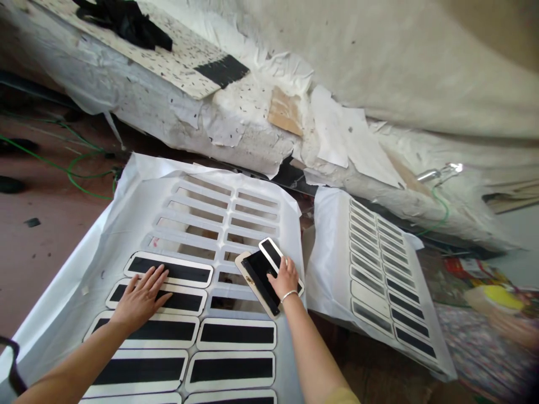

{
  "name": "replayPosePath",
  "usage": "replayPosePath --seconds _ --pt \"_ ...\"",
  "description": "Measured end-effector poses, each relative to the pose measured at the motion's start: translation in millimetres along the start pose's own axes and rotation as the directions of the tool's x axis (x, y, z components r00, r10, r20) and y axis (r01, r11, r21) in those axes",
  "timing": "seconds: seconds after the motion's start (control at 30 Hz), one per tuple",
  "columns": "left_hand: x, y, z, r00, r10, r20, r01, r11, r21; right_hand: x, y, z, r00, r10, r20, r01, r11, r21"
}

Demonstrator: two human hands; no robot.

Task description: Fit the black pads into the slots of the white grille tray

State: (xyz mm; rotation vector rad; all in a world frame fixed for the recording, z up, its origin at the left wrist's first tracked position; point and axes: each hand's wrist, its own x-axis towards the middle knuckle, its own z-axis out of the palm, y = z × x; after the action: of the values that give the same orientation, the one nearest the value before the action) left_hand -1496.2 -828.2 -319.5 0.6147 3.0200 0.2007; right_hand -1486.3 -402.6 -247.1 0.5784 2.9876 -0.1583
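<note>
My left hand (pixel 143 294) lies with fingers spread on the white-edged black panels of the left column, touching the upper panel (pixel 185 271) and the one below it. A few white-edged black panels, fanned over one another, are held in my right hand (pixel 285 279); a small panel (pixel 270 252) is on top and a wider one (pixel 255 280) shows its cream edge below. The white sheet-covered board (pixel 105 224) has rows of slots, open at the far end. More black panels (pixel 236 334) fill the near rows.
To the right stands a second white-covered board (pixel 326 252) with panels in two columns. Behind runs a cloth-covered ledge (pixel 168 106) with black cloth (pixel 126 19), cardboard (pixel 284 110) and a spray gun (pixel 440 173). A person's blurred hand (pixel 505 320) is at right. Green hose (pixel 80 177) lies left.
</note>
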Motion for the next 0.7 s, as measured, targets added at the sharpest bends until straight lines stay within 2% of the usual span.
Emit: replayPosePath --seconds 0.07,0.17,0.3,0.43,0.5,0.6,0.7 --pt "2.1 13.9 -9.6 0.997 -0.077 -0.011 0.077 0.997 0.015 10.8 34.0 -0.8 0.988 0.041 0.148 -0.036 0.999 -0.035" --pt "4.7 52.6 -26.4 0.987 -0.154 -0.045 0.155 0.988 0.010 19.4 56.4 3.3 0.964 -0.018 0.265 0.018 1.000 0.004" --pt "7.1 120.0 -39.3 0.994 -0.110 -0.017 0.106 0.986 -0.129 22.7 62.5 -1.5 0.977 -0.053 0.208 0.041 0.997 0.060" --pt "11.0 178.0 -37.1 0.991 -0.113 0.078 0.135 0.913 -0.384 27.4 81.8 -26.1 0.994 -0.005 0.108 -0.011 0.989 0.148" --pt "16.9 201.2 -32.5 0.979 -0.115 0.170 0.186 0.847 -0.499 27.7 95.4 -41.1 0.997 0.009 0.078 -0.025 0.979 0.200" --pt "35.2 228.9 -24.8 0.953 -0.127 0.276 0.266 0.787 -0.557 20.5 113.7 -59.3 0.999 0.033 0.035 -0.044 0.934 0.356" --pt "66.0 246.0 -20.2 0.948 -0.166 0.271 0.291 0.793 -0.535 1.4 131.3 -67.2 0.996 0.084 0.026 -0.082 0.789 0.609"
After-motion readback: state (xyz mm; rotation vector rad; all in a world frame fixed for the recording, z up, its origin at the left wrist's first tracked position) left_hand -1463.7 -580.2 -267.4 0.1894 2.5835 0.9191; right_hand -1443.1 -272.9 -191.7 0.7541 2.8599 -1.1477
